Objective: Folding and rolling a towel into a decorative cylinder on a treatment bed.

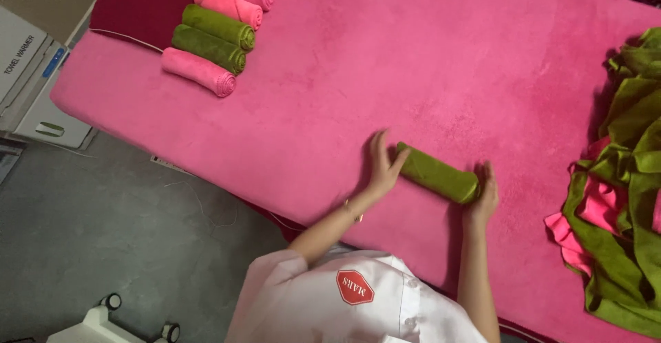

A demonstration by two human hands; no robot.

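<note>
A rolled green towel (pixel 438 173) lay on the pink-covered surface (pixel 413 61), near its front edge, tilted slightly so that its right end sat closer to the person. The left hand (pixel 383 163) pressed flat against the roll's left end, fingers spread and pointing away from the body. The right hand (pixel 485 195) cupped the opposite end, though the towel hid how far its fingers curled round, so its grip could only be called a loose hold. Well apart, at the far left corner, a row of rolled towels (pixel 219 30), pink and green, lay side by side. On the right edge sat a loose heap of cloths (pixel 623 198), green mixed with pink. A white cabinet (pixel 31 74) stood on the floor beside the left end.
</note>
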